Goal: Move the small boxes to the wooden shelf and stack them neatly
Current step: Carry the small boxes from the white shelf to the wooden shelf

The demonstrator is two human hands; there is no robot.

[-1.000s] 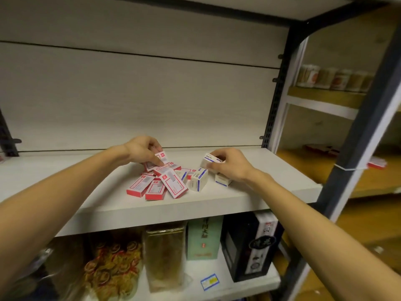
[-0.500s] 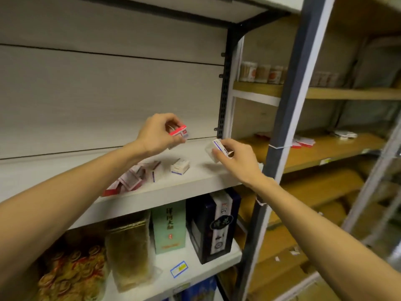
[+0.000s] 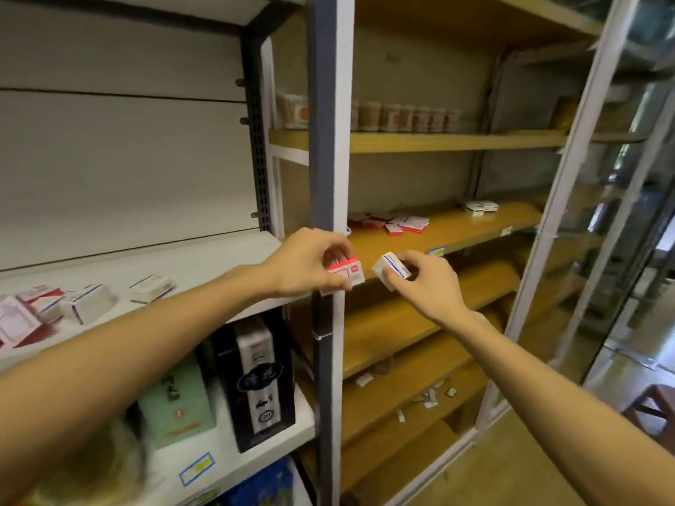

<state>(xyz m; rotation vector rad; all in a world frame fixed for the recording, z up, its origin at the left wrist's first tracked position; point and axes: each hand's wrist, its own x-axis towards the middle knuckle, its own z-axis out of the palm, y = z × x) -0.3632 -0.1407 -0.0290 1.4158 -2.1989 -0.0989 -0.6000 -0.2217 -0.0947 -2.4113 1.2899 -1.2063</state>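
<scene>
My left hand (image 3: 310, 262) grips a small red-and-white box (image 3: 347, 273) in front of the grey upright post. My right hand (image 3: 425, 283) pinches a small white box with a blue stripe (image 3: 391, 270) just right of that post. Both boxes hang in the air below the front edge of the wooden shelf (image 3: 475, 222). On that shelf lie several red-and-white boxes (image 3: 396, 223) and a few white ones (image 3: 480, 207). More small boxes (image 3: 87, 304) remain on the white shelf (image 3: 219, 257) at the left.
The grey post (image 3: 328, 140) stands between the two shelf units. Jars (image 3: 405, 118) line the upper wooden shelf. Tall dark (image 3: 261, 381) and green cartons (image 3: 175, 399) stand under the white shelf. A few scraps (image 3: 431, 398) lie on a lower wooden shelf. A stool (image 3: 653, 399) is at the right.
My view has swung right toward the wooden shelves. Both hands have carried their boxes away from the white shelf to the post between the units.
</scene>
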